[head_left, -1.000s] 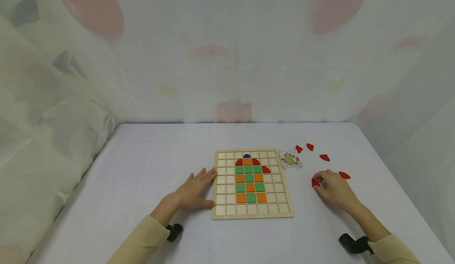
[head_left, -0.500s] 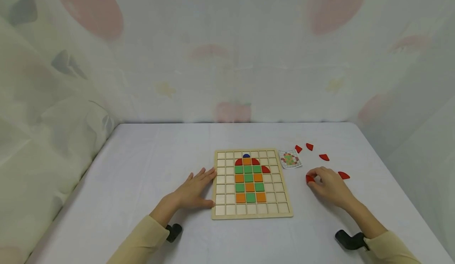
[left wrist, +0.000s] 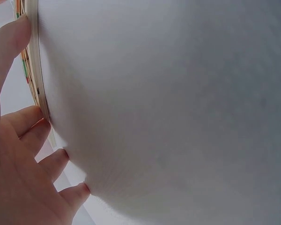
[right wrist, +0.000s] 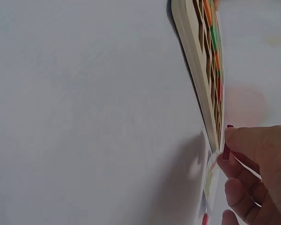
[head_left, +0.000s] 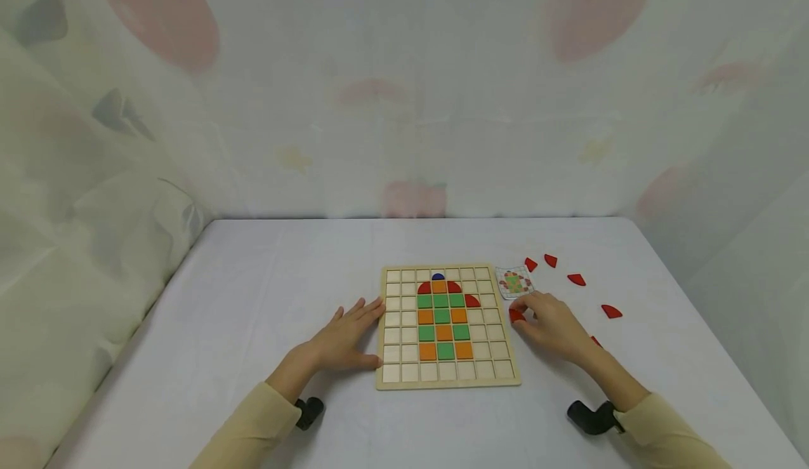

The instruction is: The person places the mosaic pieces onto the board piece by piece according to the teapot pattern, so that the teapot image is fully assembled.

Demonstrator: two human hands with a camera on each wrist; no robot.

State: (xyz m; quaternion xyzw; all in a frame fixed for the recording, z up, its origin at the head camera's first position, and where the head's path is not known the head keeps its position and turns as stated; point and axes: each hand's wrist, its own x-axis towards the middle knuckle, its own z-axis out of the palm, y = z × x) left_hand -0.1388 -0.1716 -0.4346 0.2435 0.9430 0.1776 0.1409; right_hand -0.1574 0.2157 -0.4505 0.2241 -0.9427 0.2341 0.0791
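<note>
A wooden grid board (head_left: 449, 378) lies on the table, its middle cells filled with orange and green square tiles, red quarter-round tiles and one blue half-round tile (head_left: 438, 276) at the top. My left hand (head_left: 344, 342) lies with fingers spread, its fingertips and thumb touching the board's left edge. Just off the board's right edge, my right hand (head_left: 553, 325) pinches a red quarter-round tile (head_left: 517, 315) between thumb and fingers. In the right wrist view that red tile (right wrist: 226, 145) shows edge-on. A printed pattern card (head_left: 514, 283) lies beside the board's upper right corner, partly behind the right hand.
Several loose red quarter-round tiles are scattered to the right, among them one red tile (head_left: 611, 311) near the right forearm and another (head_left: 576, 279) farther back. One more red tile (head_left: 596, 341) is partly hidden by the right wrist. White cloth covers the table (head_left: 284, 265).
My right hand has moved left with the red tile, from among the loose tiles to the board's right edge. Another red tile has come into view behind its wrist. My left hand stays put.
</note>
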